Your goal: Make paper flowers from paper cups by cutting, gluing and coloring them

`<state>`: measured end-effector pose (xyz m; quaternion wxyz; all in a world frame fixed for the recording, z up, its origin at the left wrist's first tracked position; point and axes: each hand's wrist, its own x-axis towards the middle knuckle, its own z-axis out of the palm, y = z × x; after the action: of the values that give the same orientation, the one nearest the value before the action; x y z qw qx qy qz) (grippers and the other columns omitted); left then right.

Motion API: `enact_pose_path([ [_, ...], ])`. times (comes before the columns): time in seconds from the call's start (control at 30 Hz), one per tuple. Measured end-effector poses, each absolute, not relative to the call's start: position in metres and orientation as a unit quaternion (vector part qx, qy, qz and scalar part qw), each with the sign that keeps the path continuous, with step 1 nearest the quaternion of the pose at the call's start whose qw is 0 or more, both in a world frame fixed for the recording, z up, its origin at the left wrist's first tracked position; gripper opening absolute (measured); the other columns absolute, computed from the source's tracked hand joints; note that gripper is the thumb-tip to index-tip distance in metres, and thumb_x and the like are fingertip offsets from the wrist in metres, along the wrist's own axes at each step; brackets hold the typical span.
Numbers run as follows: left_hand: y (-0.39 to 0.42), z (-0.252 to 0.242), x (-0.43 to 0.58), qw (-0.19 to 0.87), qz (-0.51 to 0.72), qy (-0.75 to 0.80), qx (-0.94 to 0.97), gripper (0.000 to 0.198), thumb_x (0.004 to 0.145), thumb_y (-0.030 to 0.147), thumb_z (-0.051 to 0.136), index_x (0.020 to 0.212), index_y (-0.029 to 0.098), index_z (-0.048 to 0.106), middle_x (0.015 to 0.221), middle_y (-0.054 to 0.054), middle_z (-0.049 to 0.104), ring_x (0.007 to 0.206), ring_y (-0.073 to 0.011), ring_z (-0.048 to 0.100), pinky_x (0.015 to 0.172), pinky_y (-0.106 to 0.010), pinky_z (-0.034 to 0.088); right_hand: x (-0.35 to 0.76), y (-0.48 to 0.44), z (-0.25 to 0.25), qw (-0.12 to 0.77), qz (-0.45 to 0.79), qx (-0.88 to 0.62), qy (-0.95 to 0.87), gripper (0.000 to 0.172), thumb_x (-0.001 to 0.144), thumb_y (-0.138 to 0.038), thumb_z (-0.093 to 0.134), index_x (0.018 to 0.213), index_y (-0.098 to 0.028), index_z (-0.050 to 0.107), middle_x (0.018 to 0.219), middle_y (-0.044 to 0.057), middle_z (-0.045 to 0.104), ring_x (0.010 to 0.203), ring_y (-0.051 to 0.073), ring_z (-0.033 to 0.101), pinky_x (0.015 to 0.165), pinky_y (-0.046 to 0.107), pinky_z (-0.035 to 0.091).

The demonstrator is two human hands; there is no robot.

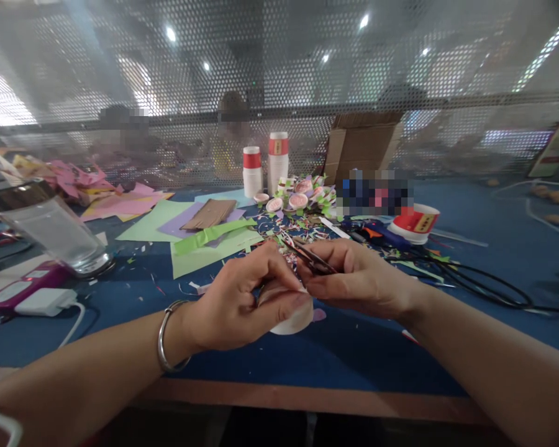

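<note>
My left hand (242,298), with a silver bangle on the wrist, is closed around a small white paper cup (292,313) held just above the blue table (307,360). My right hand (354,276) is closed on small scissors (310,256) whose blades point away to the upper left, over the cup's rim. The two hands touch at the fingertips. Most of the cup is hidden by my fingers.
Green and purple paper sheets (205,239) and scraps lie ahead. Paper-cup flowers (302,195) and stacked red-and-white cups (270,162) stand further back, a tipped cup (414,222) to the right. A glass (58,233) and phone with charger (28,292) sit left. Black cable (475,282) runs right.
</note>
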<state>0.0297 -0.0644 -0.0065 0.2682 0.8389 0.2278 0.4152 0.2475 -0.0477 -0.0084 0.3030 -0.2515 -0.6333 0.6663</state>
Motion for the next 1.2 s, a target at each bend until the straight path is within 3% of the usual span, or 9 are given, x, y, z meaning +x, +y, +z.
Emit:
enact_pose_path([
  [0.13,-0.066,-0.006,0.034,0.277,0.434,0.226,0.827,0.009,0.092,0.025,0.069,0.088,0.021,0.062,0.087,-0.003,0.067,0.081,-0.013,0.068,0.076,-0.027,0.052,0.246,-0.05,-0.006,0.314,0.664,-0.234,-0.637,0.035,0.081,-0.042,0.079,0.085,-0.017,0.056,0.07,-0.005,0.046,0.056,0.006,0.035,0.049,0.022,0.027],
  [0.33,-0.047,-0.006,0.042,0.402,0.508,0.275,0.711,0.02,0.091,0.031,0.07,0.088,0.02,0.054,0.072,0.001,0.067,0.059,-0.0087,0.062,0.051,-0.019,0.048,0.25,-0.047,0.004,0.42,0.498,-0.314,-0.69,0.035,0.089,-0.049,0.073,0.091,-0.017,0.058,0.071,-0.005,0.049,0.054,0.006,0.034,0.046,0.023,0.022],
  [0.6,-0.03,-0.011,0.036,0.438,0.525,0.335,0.648,0.025,0.088,0.034,0.072,0.094,0.019,0.052,0.074,0.001,0.07,0.059,-0.0123,0.069,0.054,-0.024,0.06,0.254,-0.043,0.004,0.317,0.345,-0.38,-0.798,0.044,0.094,-0.06,0.058,0.088,-0.018,0.065,0.065,-0.005,0.046,0.057,0.009,0.038,0.051,0.025,0.027],
  [0.83,-0.03,-0.009,0.034,0.349,0.544,0.318,0.694,0.02,0.091,0.028,0.069,0.094,0.018,0.052,0.067,0.003,0.065,0.052,-0.0054,0.058,0.046,-0.015,0.046,0.257,-0.04,0.002,0.307,0.327,-0.41,-0.794,0.05,0.096,-0.065,0.051,0.079,-0.019,0.061,0.058,-0.005,0.043,0.051,0.009,0.037,0.049,0.026,0.025],
  [0.97,-0.032,-0.007,0.032,0.372,0.526,0.313,0.698,0.02,0.092,0.029,0.067,0.095,0.02,0.049,0.066,0.005,0.063,0.047,-0.0049,0.055,0.042,-0.015,0.043,0.256,-0.04,0.002,0.294,0.327,-0.41,-0.799,0.05,0.097,-0.065,0.05,0.079,-0.019,0.06,0.057,-0.006,0.038,0.05,0.009,0.034,0.049,0.026,0.024],
  [1.2,-0.04,-0.007,0.037,0.443,0.492,0.309,0.683,0.022,0.093,0.032,0.068,0.092,0.02,0.05,0.067,0.003,0.067,0.048,-0.0069,0.06,0.043,-0.016,0.048,0.254,-0.041,0.001,0.308,0.314,-0.401,-0.804,0.051,0.098,-0.064,0.048,0.077,-0.019,0.06,0.063,-0.005,0.042,0.054,0.009,0.039,0.051,0.026,0.027],
])
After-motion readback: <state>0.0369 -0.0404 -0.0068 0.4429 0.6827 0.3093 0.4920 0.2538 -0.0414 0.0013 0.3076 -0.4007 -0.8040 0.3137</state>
